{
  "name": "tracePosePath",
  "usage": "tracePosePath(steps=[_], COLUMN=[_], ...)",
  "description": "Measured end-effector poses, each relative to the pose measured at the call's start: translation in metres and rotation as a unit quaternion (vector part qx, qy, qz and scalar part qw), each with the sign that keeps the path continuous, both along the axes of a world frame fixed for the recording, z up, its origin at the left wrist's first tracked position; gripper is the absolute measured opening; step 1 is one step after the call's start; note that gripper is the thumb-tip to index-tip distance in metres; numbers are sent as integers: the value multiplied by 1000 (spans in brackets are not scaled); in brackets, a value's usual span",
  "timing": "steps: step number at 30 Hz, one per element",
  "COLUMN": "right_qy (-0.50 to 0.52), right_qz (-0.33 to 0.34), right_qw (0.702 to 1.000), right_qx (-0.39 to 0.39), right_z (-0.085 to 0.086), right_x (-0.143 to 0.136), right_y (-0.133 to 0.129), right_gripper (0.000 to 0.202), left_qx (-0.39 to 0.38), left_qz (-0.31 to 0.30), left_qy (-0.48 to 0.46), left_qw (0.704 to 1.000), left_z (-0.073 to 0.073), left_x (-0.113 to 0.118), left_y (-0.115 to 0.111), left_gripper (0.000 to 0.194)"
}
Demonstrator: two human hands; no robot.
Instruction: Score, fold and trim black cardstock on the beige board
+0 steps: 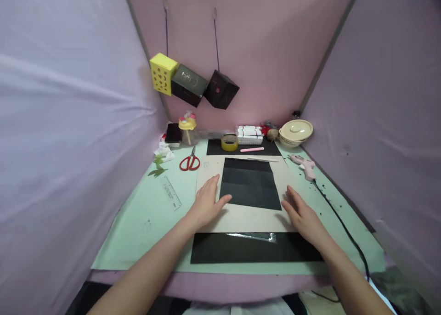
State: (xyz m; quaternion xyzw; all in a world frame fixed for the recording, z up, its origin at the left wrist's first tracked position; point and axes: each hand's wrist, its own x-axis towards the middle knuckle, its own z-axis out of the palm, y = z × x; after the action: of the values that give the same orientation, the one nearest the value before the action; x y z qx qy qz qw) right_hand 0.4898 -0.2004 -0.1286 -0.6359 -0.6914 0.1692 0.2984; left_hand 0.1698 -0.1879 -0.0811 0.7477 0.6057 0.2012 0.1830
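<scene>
A creased sheet of black paper lies on a pale board in front of me. At its left edge is my left hand, open, with the thumb reaching over the paper's lower left corner. My right hand hovers by the right edge, fingers apart and holding nothing. Beneath the board, a larger black sheet shows along the front, with a strip of clear plastic on it. A thin white stick rests by the paper's far edge.
Red-handled scissors, a clear ruler and green leaves lie left. Behind are yellow tape, a pink pen and white markers. A corded glue gun and lidded bowl sit right. Boxes hang above.
</scene>
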Motion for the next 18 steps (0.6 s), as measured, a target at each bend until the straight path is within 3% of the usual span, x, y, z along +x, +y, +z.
tracePosePath(steps=[5,9,13,18], right_qy=[97,129,164,119], right_qz=[1,-14,-19,10], right_qw=[995,991,986,993], right_qx=[6,-1,-23,-24], right_z=[-9,-10,2,24], right_x=[-18,-27,-32,-35], right_y=[23,20,18,42], right_gripper=[55,51,44,39], left_qx=[-2,43,8,-37], left_qz=[44,62,111,125], left_qy=[-49,-235,-394,-447], left_qw=[998,969,912,885], left_z=[-6,-21,-20,-11], left_x=[18,17,4,-8], left_y=[24,27,31,36], left_gripper=[68,65,57,51])
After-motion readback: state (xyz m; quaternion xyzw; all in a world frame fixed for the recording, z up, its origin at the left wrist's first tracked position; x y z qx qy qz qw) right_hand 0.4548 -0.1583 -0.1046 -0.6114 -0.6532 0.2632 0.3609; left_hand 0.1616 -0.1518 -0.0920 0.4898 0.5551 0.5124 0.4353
